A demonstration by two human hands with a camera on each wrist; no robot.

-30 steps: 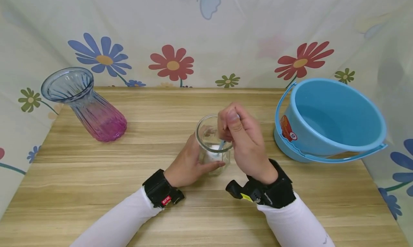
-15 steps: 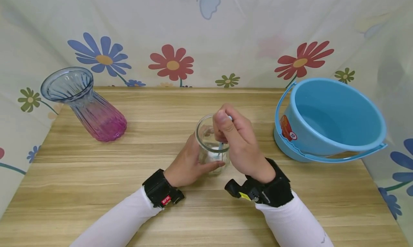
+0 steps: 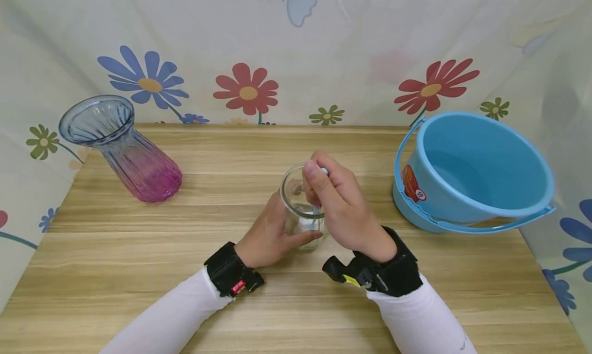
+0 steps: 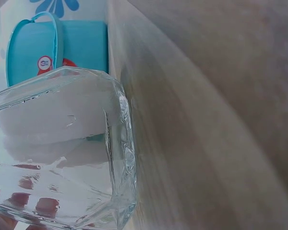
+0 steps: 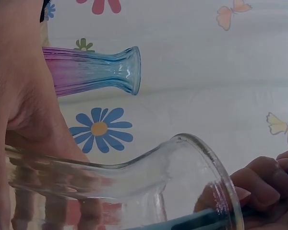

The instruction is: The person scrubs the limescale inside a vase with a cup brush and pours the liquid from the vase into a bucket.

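In the head view my left hand (image 3: 268, 236) grips a clear glass vase (image 3: 284, 200), its thumb across the near side and the other fingers mostly behind the glass. My right hand (image 3: 338, 202), fingers curled at the rim, holds the blue handle (image 3: 316, 211) of a bottle brush that reaches down inside. Through the faceted glass wall, the left wrist view shows the brush's thick white head (image 4: 53, 115). The vase's flared rim (image 5: 225, 177) faces my right hand in the right wrist view. Part of the handle is hidden by the right hand.
A ribbed vase (image 3: 143, 164), blue fading to pink, stands at the left of the wooden table (image 3: 222, 153). At the right is a light blue bucket (image 3: 418, 164) with its handle hanging down in front. A flower-patterned sheet (image 3: 351, 51) covers the back and sides.
My right hand has shifted slightly left and down over the vase's mouth, with the brush handle in it. My left hand and the vase have stayed in place.
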